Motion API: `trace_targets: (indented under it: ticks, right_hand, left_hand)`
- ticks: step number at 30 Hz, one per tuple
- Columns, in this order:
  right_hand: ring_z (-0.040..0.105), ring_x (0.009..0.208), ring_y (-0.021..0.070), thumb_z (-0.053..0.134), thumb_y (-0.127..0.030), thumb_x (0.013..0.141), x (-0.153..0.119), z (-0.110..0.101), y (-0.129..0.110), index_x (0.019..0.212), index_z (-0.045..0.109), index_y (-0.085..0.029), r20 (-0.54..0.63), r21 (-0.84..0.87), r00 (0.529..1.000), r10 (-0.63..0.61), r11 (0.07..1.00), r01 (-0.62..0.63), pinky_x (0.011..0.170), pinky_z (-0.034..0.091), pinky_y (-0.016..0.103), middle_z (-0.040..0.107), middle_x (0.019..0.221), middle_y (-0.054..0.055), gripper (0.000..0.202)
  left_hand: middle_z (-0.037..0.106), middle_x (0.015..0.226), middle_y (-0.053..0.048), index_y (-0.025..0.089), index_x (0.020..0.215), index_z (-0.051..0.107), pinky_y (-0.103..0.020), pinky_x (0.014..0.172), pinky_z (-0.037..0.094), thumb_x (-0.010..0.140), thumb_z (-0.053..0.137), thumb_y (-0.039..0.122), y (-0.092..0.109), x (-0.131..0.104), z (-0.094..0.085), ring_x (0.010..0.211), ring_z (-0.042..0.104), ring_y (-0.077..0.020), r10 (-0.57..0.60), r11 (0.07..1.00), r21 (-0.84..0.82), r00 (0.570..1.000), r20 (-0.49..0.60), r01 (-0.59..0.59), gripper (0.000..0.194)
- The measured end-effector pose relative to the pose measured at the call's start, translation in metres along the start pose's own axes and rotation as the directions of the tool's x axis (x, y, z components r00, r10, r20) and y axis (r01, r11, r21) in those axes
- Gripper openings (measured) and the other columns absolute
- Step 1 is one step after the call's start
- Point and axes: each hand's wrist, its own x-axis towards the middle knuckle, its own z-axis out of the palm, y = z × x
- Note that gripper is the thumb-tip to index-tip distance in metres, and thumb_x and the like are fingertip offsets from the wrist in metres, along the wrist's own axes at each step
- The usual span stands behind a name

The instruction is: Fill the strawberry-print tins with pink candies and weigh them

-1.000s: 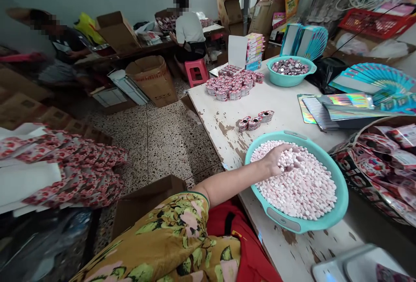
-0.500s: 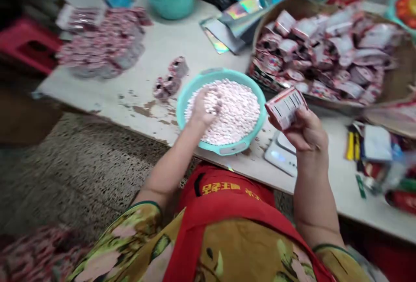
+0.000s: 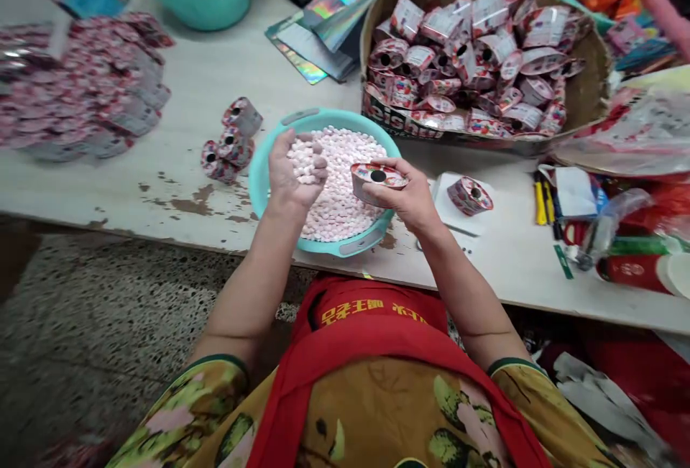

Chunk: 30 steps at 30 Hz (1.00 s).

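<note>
cool, even, fairly bright light over tabletop (image 3: 199, 69); much dimmer below, floor (image 3: 134, 331) grey and smeared at left. soft shadow under near edge of cardboard box (image 3: 585, 87). rainbow glare on foil sheets (image 3: 326, 37). pellets (image 3: 350, 159) near middle fairly crisp; stacked cartons (image 3: 102, 87) at left blurred. outer edges stretched, wide-angle.

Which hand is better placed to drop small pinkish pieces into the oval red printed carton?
Probably the left hand: its cupped palm holds small pinkish pieces near the oval red printed carton. The right hand grips that carton, dark hole facing up.
</note>
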Motion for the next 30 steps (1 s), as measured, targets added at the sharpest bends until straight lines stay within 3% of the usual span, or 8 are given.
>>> trace_targets:
  ticks: [5, 9, 16, 25, 30]
  right_hand:
    - [0.070, 0.096, 0.0238, 0.075, -0.034, 0.069, 0.015, 0.050, 0.007, 0.106, 0.073, -0.019, 0.068, -0.170, 0.995, -0.067, 0.982, 0.078, 0.090, 0.055, 0.036, 0.077, 0.101, 0.004, 0.040]
    - [0.070, 0.093, 0.0251, 0.072, -0.031, 0.069, 0.023, 0.060, 0.006, 0.104, 0.074, -0.019, 0.073, -0.295, 0.994, -0.080, 0.950, 0.098, 0.089, 0.054, 0.037, 0.077, 0.098, 0.003, 0.037]
    - [0.070, 0.091, 0.0250, 0.071, -0.032, 0.071, 0.020, 0.053, 0.003, 0.105, 0.075, -0.019, 0.055, -0.393, 0.997, -0.060, 0.916, 0.077, 0.083, 0.053, 0.034, 0.078, 0.098, 0.003, 0.036]
    - [0.068, 0.084, 0.0233, 0.073, -0.035, 0.069, 0.022, 0.050, -0.002, 0.114, 0.075, -0.018, 0.058, -0.409, 0.998, -0.021, 0.912, 0.043, 0.079, 0.050, 0.034, 0.078, 0.100, 0.004, 0.048]
    - [0.066, 0.079, 0.0227, 0.072, -0.035, 0.068, 0.023, 0.046, -0.002, 0.109, 0.076, -0.017, 0.054, -0.404, 0.998, -0.013, 0.914, 0.034, 0.075, 0.051, 0.033, 0.075, 0.086, 0.003, 0.045]
  left_hand:
    - [0.055, 0.066, -0.001, 0.019, 0.086, 0.062, -0.023, 0.048, 0.041, 0.087, 0.069, 0.058, -0.011, -0.002, 0.026, 0.055, 0.054, -0.0119, 0.306, 0.951, 0.044, 0.952, -0.015, -0.305, 0.040]
    - [0.053, 0.068, 0.001, 0.020, 0.078, 0.055, -0.025, 0.054, 0.046, 0.082, 0.075, 0.058, -0.028, 0.003, 0.028, 0.056, 0.054, -0.0110, 0.406, 0.914, 0.016, 0.910, -0.087, -0.406, 0.043]
    - [0.051, 0.065, 0.003, 0.020, 0.073, 0.050, -0.025, 0.052, 0.045, 0.079, 0.078, 0.060, -0.029, 0.000, 0.029, 0.055, 0.053, -0.0109, 0.373, 0.928, 0.041, 0.922, -0.098, -0.371, 0.049]
    - [0.047, 0.059, 0.004, 0.021, 0.073, 0.051, -0.024, 0.048, 0.040, 0.076, 0.081, 0.064, -0.031, 0.002, 0.032, 0.050, 0.047, -0.0090, 0.365, 0.928, 0.093, 0.930, -0.028, -0.362, 0.053]
    - [0.047, 0.060, 0.004, 0.021, 0.075, 0.055, -0.026, 0.051, 0.039, 0.079, 0.080, 0.063, -0.028, -0.002, 0.038, 0.053, 0.048, -0.0104, 0.374, 0.918, 0.153, 0.927, -0.033, -0.365, 0.049]
